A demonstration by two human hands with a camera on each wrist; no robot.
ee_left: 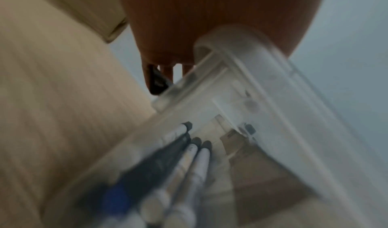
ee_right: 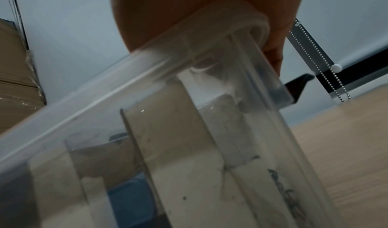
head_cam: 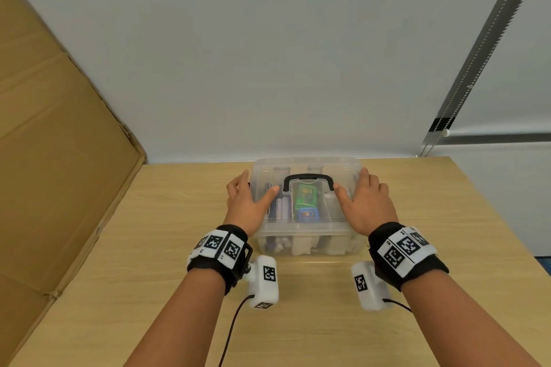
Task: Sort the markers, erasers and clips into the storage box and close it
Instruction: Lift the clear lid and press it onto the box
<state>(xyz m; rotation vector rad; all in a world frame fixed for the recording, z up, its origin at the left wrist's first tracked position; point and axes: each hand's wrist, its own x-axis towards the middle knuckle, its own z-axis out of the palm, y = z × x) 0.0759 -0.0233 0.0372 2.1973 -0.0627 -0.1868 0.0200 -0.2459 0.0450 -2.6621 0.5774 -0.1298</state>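
The clear storage box (head_cam: 307,246) stands at the back middle of the wooden table (head_cam: 298,325), its lid (head_cam: 310,165) on top and the black handle (head_cam: 308,179) lying flat. Through the plastic I see markers (head_cam: 283,208) on the left, then a green item (head_cam: 304,198) and a blue item (head_cam: 308,214) in the middle. My left hand (head_cam: 253,192) presses flat on the lid's left end, fingers reaching over the edge. My right hand (head_cam: 356,188) presses the right end the same way. The left wrist view shows the markers (ee_left: 189,157) and a black latch (ee_left: 157,82) by my fingers.
A large cardboard box (head_cam: 59,143) stands along the table's left side. A pale wall lies just behind the storage box, with a blind chain (head_cam: 477,68) at the right. Bare tabletop lies in front of and to the right of the box.
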